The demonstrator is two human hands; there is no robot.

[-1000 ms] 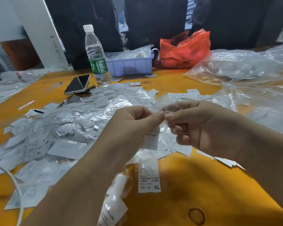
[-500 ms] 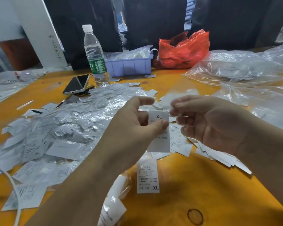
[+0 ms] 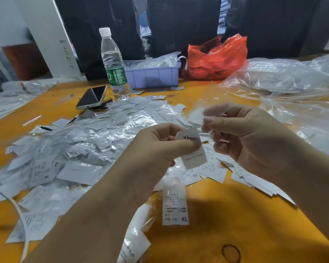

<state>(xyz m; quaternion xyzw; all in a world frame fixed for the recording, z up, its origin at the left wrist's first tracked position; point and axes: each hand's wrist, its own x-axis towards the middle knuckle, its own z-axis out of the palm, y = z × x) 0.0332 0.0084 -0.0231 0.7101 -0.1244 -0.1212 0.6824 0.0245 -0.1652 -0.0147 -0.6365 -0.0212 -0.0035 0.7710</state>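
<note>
Pinching a white size tag (image 3: 195, 158) between thumb and curled fingers, the left hand (image 3: 160, 147) is holding it upright above the orange table (image 3: 235, 215), printed side toward the camera. Just beside it, the right hand (image 3: 251, 137) is gripping the edge of a small clear sleeve (image 3: 199, 111) between thumb and forefinger, the film rising loose above the fingertips. Tag and sleeve are sitting close together but not yet joined, so the tag seems to be waiting to go in.

Judging by the table, the job is looking well advanced but far from over. A broad heap of sleeved tags (image 3: 95, 141) is spreading to the left, while a fan of bare tags (image 3: 254, 181) is lying under the right wrist, waiting to be bagged. One sleeved tag (image 3: 175, 205) is lying alone near the front edge.

Reading what is legible: the held tag is showing "XL" at its top, with fine print below too small to make out. The lone tag is also showing "XL", and pieces in the heap are showing "XS" and "XL". A water bottle (image 3: 113, 63) is carrying a green label that is staying unreadable, as is the handwriting on the white board (image 3: 51, 35).
</note>
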